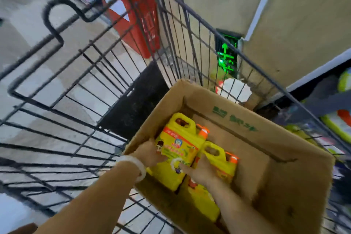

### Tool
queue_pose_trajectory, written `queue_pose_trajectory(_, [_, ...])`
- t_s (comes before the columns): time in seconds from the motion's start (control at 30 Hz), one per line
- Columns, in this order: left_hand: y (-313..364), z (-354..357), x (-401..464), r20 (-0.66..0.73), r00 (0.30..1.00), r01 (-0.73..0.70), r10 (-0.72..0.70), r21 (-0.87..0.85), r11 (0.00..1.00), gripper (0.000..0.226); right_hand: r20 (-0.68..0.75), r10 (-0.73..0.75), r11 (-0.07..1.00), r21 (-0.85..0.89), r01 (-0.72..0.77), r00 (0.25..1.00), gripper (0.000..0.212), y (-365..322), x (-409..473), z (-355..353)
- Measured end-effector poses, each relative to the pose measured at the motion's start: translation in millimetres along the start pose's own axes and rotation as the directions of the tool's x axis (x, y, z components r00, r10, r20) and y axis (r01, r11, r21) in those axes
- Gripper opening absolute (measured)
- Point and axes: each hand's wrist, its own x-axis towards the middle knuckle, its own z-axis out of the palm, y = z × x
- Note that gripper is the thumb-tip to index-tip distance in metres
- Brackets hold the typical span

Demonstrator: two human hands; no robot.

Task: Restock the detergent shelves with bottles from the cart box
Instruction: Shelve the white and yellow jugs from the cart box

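Note:
An open cardboard box (247, 119) sits in the right part of a wire shopping cart (79, 74). Yellow detergent bottles with orange caps lie inside it. My left hand (150, 155) grips the lower left side of the largest yellow bottle (180, 144), which is tilted up out of the box. My right hand (201, 172) rests on a second yellow bottle (222, 163) just to the right, fingers wrapped on its side. A third yellow bottle (201, 201) lies below my right wrist, partly hidden.
The detergent shelves (338, 119) with colourful packs stand at the far right, beyond the cart wall. A red bin (136, 11) stands on the floor ahead. A beige pillar carries a green lit sign (227, 57). The cart's left half holds nothing but a dark panel (136, 100).

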Motion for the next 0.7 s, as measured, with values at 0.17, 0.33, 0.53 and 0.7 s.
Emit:
queue_pose_trajectory(0.17, [0,20,37,0.01,0.993,0.118,-0.117,-0.064,0.991,0.119,-0.063,0.129,0.929,0.356,-0.098,0.99,0.067,3,32,20])
queue_pose_trajectory(0.33, [-1,38,46,0.143,0.977,0.189,-0.16,-0.22,0.957,0.112,0.029,0.235,0.813,0.542,-0.212,0.972,0.061,23,42,10])
queue_pose_trajectory(0.53, [12,41,48,0.157,0.977,0.194,-0.143,-0.385,0.902,0.116,0.081,0.245,0.727,0.644,-0.238,0.966,0.067,40,33,-5])
queue_pose_trajectory(0.7, [34,31,20,0.117,0.992,0.092,-0.048,-0.407,0.909,0.097,0.034,0.169,0.698,0.702,-0.143,0.985,0.083,45,-4,-31])
